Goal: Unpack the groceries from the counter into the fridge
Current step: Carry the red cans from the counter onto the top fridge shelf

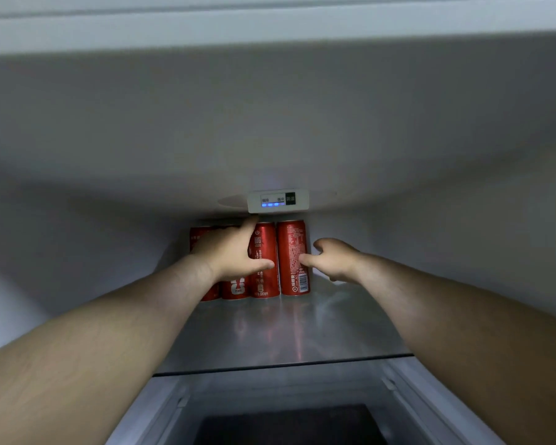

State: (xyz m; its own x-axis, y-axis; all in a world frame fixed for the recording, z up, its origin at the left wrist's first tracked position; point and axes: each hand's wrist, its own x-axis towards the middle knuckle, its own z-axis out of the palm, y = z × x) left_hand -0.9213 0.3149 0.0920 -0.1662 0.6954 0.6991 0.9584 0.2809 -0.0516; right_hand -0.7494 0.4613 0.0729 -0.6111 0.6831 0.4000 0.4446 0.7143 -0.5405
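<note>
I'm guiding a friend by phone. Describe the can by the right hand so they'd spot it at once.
Under the white control panel with blue lights at the fridge's top rear, red cans stand in a row on the glass shelf. It is the rightmost can, the only one with no can to its right, touched by the thumb of the right hand.

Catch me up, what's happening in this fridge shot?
A person has both arms inside the fridge. Four red cans stand in a row at the back of the glass shelf. The left hand lies over the left ones; its grip is hidden. The right hand holds the rightmost can, thumb on its front.
</note>
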